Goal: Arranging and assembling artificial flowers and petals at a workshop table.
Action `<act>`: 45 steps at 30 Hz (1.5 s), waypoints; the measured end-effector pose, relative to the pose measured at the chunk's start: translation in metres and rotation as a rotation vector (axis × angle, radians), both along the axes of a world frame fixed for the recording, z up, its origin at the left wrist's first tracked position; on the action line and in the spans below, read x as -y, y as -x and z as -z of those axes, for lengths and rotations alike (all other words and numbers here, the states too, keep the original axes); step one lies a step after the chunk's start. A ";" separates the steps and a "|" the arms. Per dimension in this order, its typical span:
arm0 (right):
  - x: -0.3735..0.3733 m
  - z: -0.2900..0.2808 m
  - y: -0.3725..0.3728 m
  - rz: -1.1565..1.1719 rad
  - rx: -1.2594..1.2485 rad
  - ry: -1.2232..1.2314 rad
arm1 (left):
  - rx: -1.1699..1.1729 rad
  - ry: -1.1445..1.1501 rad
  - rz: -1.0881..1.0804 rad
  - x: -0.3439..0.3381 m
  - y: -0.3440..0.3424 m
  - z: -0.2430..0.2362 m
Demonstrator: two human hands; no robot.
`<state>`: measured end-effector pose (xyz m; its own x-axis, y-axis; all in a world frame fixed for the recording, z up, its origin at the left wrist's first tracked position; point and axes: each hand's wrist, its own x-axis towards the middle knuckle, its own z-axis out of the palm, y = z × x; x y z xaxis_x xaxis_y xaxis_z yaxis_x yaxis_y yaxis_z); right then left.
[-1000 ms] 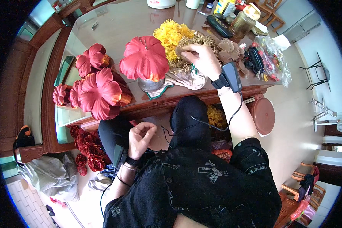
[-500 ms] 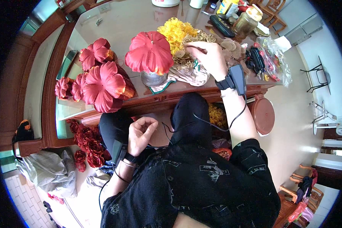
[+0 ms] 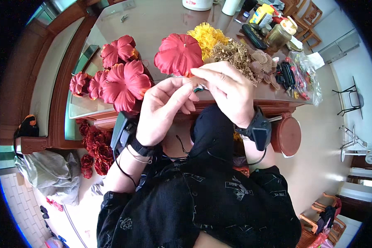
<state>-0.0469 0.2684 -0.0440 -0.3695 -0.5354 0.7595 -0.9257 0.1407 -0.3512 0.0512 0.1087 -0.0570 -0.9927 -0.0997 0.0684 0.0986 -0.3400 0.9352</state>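
My left hand (image 3: 161,109) and my right hand (image 3: 231,93) meet in front of me at the table's near edge, fingertips pinched together. Whatever lies between them is too small or hidden to name. Just beyond stands a stack of red cloth flower petals (image 3: 179,53), its lower part hidden by my hands. To its right are a bunch of yellow frilly flower centres (image 3: 206,38), a heap of thin brown strands (image 3: 233,58) and several tan, spiky-edged discs (image 3: 259,65). More stacked red petals (image 3: 126,87) stand at the left.
A lidded jar (image 3: 280,35), a dark case (image 3: 253,36) and a clear plastic bag (image 3: 308,76) crowd the table's right side. Below are a brown lidded bin (image 3: 286,134) and, at left, dark red flowers (image 3: 98,144) beside a grey plastic sack (image 3: 56,177).
My right hand has left the brown strands and come back toward me. My left hand has risen from my lap to meet it. The view has shifted slightly.
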 end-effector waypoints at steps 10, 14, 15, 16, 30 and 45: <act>0.001 -0.004 0.001 -0.243 0.932 0.187 | 0.010 0.018 -0.033 0.013 0.020 -0.010; 0.004 -0.016 0.016 -0.166 0.857 -0.079 | -0.056 0.262 -0.053 0.020 0.033 -0.023; 0.007 -0.018 0.018 -0.156 0.843 -0.046 | -0.077 0.287 -0.075 0.021 0.038 -0.024; 0.010 -0.019 0.023 -0.155 0.835 -0.035 | -0.079 0.319 -0.082 0.024 0.043 -0.026; 0.038 -0.014 0.071 -0.090 0.878 -0.022 | 0.075 0.265 0.010 0.057 0.090 -0.028; 0.042 0.006 0.078 -0.108 0.955 -0.025 | 0.148 0.263 -0.080 0.051 0.096 -0.012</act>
